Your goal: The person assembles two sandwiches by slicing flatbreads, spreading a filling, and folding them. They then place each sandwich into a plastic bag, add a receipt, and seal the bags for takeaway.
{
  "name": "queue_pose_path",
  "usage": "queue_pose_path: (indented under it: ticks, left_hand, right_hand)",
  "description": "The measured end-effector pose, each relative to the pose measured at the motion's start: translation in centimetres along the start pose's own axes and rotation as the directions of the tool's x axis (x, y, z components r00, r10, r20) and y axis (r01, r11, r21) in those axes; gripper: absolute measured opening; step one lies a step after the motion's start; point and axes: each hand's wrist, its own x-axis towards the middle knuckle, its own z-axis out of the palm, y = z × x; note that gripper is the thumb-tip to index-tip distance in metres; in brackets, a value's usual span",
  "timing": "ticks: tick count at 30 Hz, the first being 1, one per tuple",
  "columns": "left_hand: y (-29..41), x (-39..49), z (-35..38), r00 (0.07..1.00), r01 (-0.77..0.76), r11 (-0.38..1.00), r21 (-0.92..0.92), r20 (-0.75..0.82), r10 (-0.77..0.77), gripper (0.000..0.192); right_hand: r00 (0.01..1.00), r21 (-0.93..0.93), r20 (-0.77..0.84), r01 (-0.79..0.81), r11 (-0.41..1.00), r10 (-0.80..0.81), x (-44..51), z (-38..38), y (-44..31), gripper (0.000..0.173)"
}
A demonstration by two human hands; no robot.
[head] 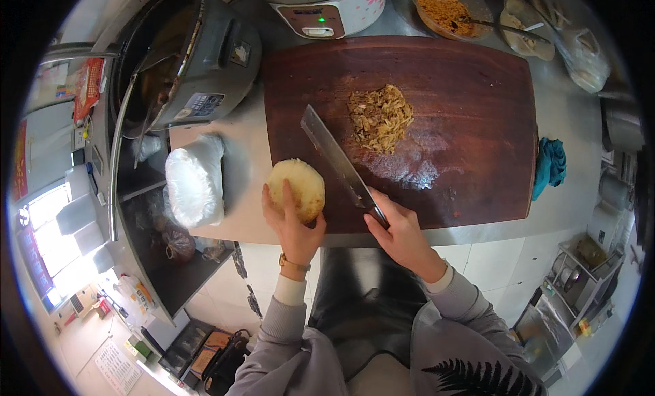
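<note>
My left hand (294, 219) grips a round, pale flatbread (303, 183) above the left front corner of a dark wooden cutting board (476, 125). The bread has a browned patch on its lower side. In my right hand (401, 232) is the handle of a cleaver (332, 153), its long blade pointing up and left over the board. The blade lies between the bread and a heap of chopped, shredded meat (381, 118). A wet, shiny smear (417, 173) marks the wood just in front of that heap.
A large dark pot (220, 63) with a ladle stands at left, near a stack of clear plastic bags (194, 183). Behind the board are a rice cooker (332, 15) and a bowl of orange-red seasoning (445, 15) with a spoon. A teal cloth (550, 166) lies at right.
</note>
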Motion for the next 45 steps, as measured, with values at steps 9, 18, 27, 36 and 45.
queue_pose_path:
  ticks: [9, 18, 27, 36, 45]
  left_hand:
    - [1.8, 3.0, 1.9, 0.997, -0.076, 0.993, 0.088, 0.004, 0.076, 0.091]
    - [6.9, 3.9, 4.9, 0.998, -0.056, 0.969, 0.24, -0.006, 0.059, 0.076]
    - [7.8, 5.1, 6.5, 0.991, -0.126, 0.969, 0.213, -0.012, 0.131, 0.069]
    - [6.1, 5.1, 4.4, 0.976, -0.216, 0.976, -0.029, -0.019, 0.216, 0.066]
    - [3.5, 4.1, 1.9, 0.947, 0.307, 0.463, -0.832, 0.221, -0.232, 0.061]
  right_hand:
    - [0.89, 0.479, 0.069, -0.427, 0.767, 0.452, -2.3, -7.0, 3.1, 0.023]
    - [0.687, 0.3, -0.318, -0.581, 0.756, 0.654, -2.3, -13.2, 6.3, 0.024]
    - [0.783, -0.057, -0.228, -0.603, 0.795, 0.578, -1.9, -4.5, 5.2, 0.023]
    - [0.706, 0.455, -0.015, -0.626, 0.634, 0.708, -2.8, -4.7, 5.2, 0.018]
    - [0.75, 0.35, 0.032, -0.628, 0.695, 0.661, -5.9, -0.9, 2.0, 0.014]
